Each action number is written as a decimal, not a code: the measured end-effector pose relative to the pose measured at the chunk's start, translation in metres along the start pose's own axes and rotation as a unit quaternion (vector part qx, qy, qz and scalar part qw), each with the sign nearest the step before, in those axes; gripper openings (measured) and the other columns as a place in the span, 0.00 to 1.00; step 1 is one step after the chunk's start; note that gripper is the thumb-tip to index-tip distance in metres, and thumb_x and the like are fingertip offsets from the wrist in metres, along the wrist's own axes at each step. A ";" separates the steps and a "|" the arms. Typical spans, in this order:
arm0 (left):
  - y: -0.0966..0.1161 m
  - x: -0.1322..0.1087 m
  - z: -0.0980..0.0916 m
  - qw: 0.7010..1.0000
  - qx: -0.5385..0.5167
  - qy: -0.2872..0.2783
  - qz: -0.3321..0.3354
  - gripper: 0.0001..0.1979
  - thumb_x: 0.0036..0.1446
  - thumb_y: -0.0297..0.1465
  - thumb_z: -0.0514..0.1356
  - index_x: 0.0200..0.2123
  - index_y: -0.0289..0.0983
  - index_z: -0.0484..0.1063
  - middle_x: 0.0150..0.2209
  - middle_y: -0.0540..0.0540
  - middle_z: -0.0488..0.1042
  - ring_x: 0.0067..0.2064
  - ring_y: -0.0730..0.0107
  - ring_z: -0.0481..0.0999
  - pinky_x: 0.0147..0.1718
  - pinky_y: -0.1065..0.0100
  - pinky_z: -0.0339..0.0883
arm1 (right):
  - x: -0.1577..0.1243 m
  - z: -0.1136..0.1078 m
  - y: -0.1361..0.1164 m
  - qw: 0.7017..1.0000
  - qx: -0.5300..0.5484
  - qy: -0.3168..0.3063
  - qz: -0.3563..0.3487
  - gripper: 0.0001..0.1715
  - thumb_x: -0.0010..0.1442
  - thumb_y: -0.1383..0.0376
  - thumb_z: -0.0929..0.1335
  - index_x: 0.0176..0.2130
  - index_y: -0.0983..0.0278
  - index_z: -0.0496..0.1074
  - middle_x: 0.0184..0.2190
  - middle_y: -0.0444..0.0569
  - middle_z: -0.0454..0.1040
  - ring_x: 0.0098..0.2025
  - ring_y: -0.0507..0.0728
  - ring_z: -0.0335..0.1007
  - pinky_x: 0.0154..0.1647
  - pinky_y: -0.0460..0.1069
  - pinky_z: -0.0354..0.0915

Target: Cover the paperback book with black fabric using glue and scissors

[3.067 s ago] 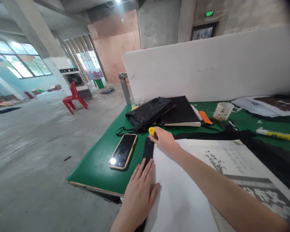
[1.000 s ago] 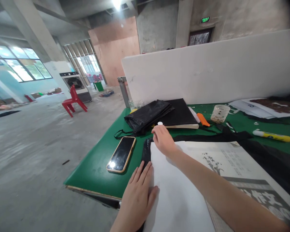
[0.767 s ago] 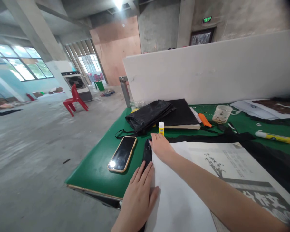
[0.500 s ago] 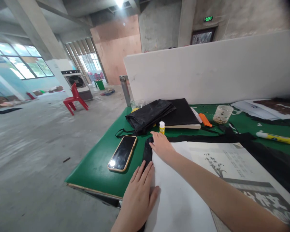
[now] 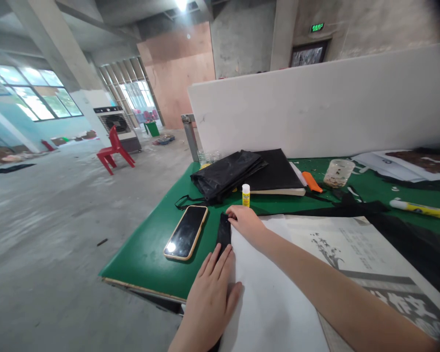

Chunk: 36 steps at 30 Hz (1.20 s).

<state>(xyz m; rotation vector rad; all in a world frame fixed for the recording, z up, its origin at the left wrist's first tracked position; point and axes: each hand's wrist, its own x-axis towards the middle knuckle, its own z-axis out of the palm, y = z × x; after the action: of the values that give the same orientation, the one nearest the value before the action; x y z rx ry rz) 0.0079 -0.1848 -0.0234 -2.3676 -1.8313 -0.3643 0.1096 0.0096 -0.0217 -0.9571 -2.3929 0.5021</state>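
My left hand (image 5: pixel 210 296) lies flat and open on the near left edge of a large white paper sheet (image 5: pixel 275 293), fingertips touching a black strip (image 5: pixel 224 233) along that edge. My right hand (image 5: pixel 246 224) presses down with its fingers on the sheet's far left corner and the top of the black strip, holding nothing. A small yellow glue stick (image 5: pixel 245 195) with a white cap stands upright on the green table (image 5: pixel 146 249), just beyond my right hand.
A phone (image 5: pixel 186 232) lies screen-up left of the strip. Behind are a black bag (image 5: pixel 223 175), a black book (image 5: pixel 278 173), an orange cutter (image 5: pixel 311 182), a plastic cup (image 5: pixel 337 172) and a yellow marker (image 5: pixel 421 209). A white board (image 5: pixel 315 102) walls the table's back.
My right hand set the glue stick upright on the table, let go and came back to the paper corner, pressing it. My left hand stayed flat in place.
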 end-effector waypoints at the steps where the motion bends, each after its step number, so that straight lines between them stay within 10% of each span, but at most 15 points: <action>1: 0.000 0.000 0.000 1.000 -0.002 0.002 0.001 0.29 0.63 0.38 0.48 0.64 0.38 0.45 0.65 0.47 0.51 0.65 0.59 0.47 0.59 0.56 0.55 | 0.000 -0.001 0.000 1.000 0.004 -0.004 0.002 0.07 0.56 0.72 0.66 0.37 0.64 0.70 0.35 0.47 0.73 0.37 0.53 0.68 0.39 0.47 0.62; 21: 0.000 0.000 0.002 1.000 0.001 -0.003 -0.003 0.29 0.63 0.39 0.47 0.64 0.39 0.44 0.65 0.47 0.50 0.65 0.59 0.47 0.59 0.56 0.55 | -0.004 -0.007 -0.006 0.996 -0.008 -0.072 -0.043 0.24 0.53 0.67 0.64 0.50 0.69 0.71 0.36 0.53 0.71 0.40 0.56 0.64 0.39 0.47 0.59; 36: 0.000 -0.001 0.002 1.000 0.001 -0.001 0.001 0.29 0.63 0.38 0.47 0.64 0.38 0.44 0.65 0.47 0.51 0.65 0.61 0.49 0.59 0.57 0.54 | -0.007 -0.007 -0.004 0.994 -0.017 -0.074 -0.080 0.18 0.58 0.65 0.62 0.45 0.64 0.74 0.40 0.50 0.66 0.43 0.54 0.61 0.43 0.46 0.60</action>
<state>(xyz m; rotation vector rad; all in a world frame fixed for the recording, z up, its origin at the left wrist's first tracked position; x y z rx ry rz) 0.0081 -0.1852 -0.0258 -2.3692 -1.8302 -0.3600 0.1158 0.0028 -0.0164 -0.7569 -2.5921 0.4871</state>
